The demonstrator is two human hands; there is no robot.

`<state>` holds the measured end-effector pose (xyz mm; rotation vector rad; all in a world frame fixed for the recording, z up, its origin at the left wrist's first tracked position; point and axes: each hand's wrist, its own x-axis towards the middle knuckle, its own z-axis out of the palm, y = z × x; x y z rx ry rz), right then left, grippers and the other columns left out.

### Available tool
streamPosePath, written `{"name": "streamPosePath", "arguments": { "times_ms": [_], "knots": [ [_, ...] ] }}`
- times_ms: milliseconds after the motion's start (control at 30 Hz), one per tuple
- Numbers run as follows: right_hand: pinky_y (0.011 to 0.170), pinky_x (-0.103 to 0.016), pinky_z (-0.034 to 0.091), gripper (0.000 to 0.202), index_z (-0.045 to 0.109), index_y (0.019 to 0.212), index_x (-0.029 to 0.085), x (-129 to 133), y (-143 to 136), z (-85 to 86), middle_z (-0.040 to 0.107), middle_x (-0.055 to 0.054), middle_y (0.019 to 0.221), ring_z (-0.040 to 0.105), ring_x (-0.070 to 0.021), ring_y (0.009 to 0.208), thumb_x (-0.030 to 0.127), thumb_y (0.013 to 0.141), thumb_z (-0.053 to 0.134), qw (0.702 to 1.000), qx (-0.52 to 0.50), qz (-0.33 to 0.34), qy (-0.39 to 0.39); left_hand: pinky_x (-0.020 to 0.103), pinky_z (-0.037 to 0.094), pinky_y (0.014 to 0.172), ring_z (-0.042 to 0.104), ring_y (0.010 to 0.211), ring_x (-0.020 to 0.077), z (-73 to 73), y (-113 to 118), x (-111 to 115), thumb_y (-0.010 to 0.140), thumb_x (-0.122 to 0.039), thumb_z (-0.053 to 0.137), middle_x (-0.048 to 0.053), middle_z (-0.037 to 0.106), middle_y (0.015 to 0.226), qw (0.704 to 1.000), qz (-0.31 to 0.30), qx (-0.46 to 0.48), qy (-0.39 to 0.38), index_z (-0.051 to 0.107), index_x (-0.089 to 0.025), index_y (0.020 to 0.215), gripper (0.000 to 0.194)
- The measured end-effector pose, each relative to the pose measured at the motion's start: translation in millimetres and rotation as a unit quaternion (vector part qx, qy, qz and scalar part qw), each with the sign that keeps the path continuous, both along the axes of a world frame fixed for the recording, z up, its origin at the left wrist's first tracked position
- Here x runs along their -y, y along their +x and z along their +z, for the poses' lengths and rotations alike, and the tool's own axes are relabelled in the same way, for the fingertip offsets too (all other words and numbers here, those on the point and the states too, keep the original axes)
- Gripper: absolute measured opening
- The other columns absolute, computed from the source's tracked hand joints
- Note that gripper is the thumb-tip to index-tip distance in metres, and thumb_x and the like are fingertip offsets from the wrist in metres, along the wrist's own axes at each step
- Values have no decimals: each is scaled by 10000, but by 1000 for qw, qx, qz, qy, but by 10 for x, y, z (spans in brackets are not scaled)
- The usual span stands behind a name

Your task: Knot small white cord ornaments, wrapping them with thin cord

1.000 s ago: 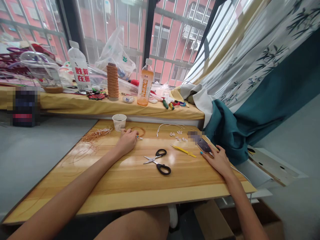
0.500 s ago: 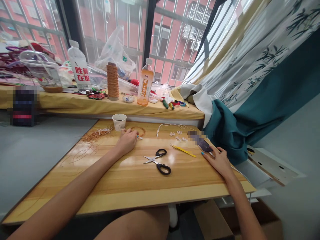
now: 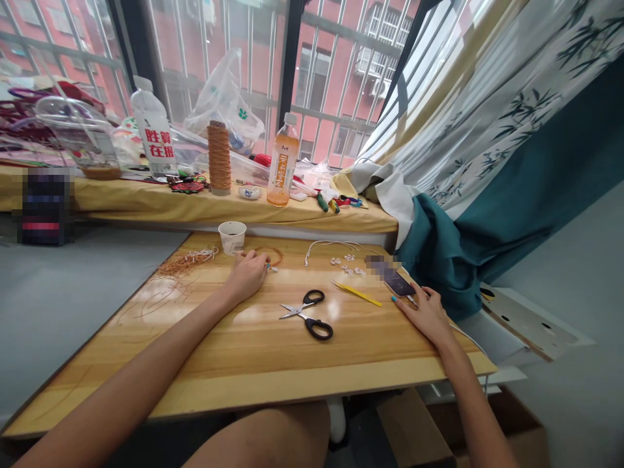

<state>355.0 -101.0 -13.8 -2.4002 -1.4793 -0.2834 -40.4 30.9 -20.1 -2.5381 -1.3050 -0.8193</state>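
Note:
Beside the paper cup, my left hand (image 3: 247,276) rests on the wooden table with its fingers curled closed over a loop of thin brown cord (image 3: 279,254). A small white piece (image 3: 273,269) shows at the fingertips; what lies under the palm is hidden. On the right edge, my right hand (image 3: 429,315) lies with fingers apart, touching the near end of a phone (image 3: 398,283) that has a white cable plugged in. Between the hands are black-handled scissors (image 3: 318,329), blades slightly apart, and yellow tweezers (image 3: 358,294).
Small white flower-like pieces (image 3: 347,269) and a white cord (image 3: 319,244) lie behind the tweezers. A paper cup (image 3: 232,238) stands near brown cord scraps (image 3: 188,265). On the sill are a cord spool (image 3: 219,159), an orange drink bottle (image 3: 283,162) and a clear bottle (image 3: 155,133).

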Motion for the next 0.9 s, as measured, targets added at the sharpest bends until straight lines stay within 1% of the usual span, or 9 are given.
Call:
{"name": "streamPosePath", "arguments": {
  "times_ms": [233, 367, 500, 633, 733, 900],
  "knots": [
    [877, -404, 356, 637, 348, 1260, 253, 1, -8, 18, 315, -125, 1206, 436, -284, 1080, 579, 713, 374, 1000, -7, -1, -18, 404, 285, 788, 480, 866, 241, 15, 1, 5, 823, -204, 321, 95, 633, 838, 1000, -2, -2, -13, 521, -142, 914, 228],
    [875, -413, 355, 621, 365, 1253, 260, -15, -23, 34, 306, -122, 1220, 412, -291, 1106, 583, 723, 363, 1000, -1, -1, -22, 402, 290, 778, 483, 866, 244, 18, 2, 9, 821, -186, 317, 100, 633, 834, 1000, -2, -5, -10, 523, -134, 915, 233],
    [860, -439, 358, 612, 390, 1240, 278, -77, -17, 51, 327, -119, 1226, 411, -306, 1105, 608, 729, 330, 999, 14, 4, -34, 400, 286, 781, 485, 868, 241, 12, 0, 5, 817, -174, 316, 94, 634, 829, 1000, 2, -5, -6, 523, -138, 916, 232],
    [862, -450, 354, 638, 373, 1255, 291, -155, 15, 60, 343, -118, 1227, 409, -309, 1108, 631, 717, 332, 999, 19, 2, -38, 408, 282, 789, 485, 868, 241, 8, -4, -2, 814, -175, 320, 92, 633, 838, 1000, 3, -7, -10, 519, -142, 920, 228],
    [866, -456, 349, 612, 405, 1227, 313, -191, 35, 56, 335, -103, 1236, 414, -299, 1105, 636, 711, 342, 999, 16, 11, -37, 404, 289, 781, 484, 868, 240, 4, -3, -8, 811, -177, 323, 93, 632, 832, 1000, 3, -4, -11, 518, -141, 918, 225],
    [870, -453, 347, 605, 440, 1202, 303, -200, 36, 53, 343, -100, 1218, 425, -293, 1091, 638, 706, 344, 999, 14, 6, -40, 401, 288, 785, 483, 863, 238, -10, -2, -23, 811, -184, 329, 96, 632, 832, 1000, 0, -1, -3, 523, -147, 908, 221]
  ]
}}
